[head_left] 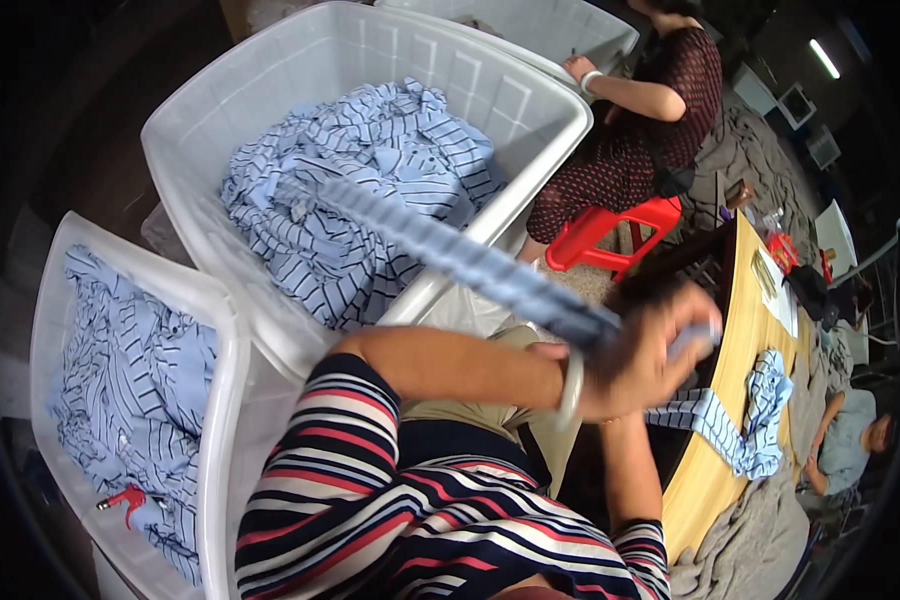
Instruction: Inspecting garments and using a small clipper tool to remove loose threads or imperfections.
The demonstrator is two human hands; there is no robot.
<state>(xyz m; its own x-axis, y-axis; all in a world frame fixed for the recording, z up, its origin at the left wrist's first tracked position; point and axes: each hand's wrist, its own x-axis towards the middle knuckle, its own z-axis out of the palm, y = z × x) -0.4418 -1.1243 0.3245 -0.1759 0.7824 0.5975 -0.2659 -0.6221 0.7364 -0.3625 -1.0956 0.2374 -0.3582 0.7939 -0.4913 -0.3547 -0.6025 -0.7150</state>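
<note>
Blurred striped strip [470,262] runs from over the pile [390,150] in the bin [510,100] to my left hand [642,365], which looks curled round it. Right hand's masked behind; can't tell its grip. Risk: fast swing could catch the bin or snag the pile.

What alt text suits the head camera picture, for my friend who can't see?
A person's left hand, blurred, grips a strip of blue striped cloth stretching over a large white bin of similar fabric. A second such bin stands at left; at right are a wooden table and someone seated on a red stool.
</note>
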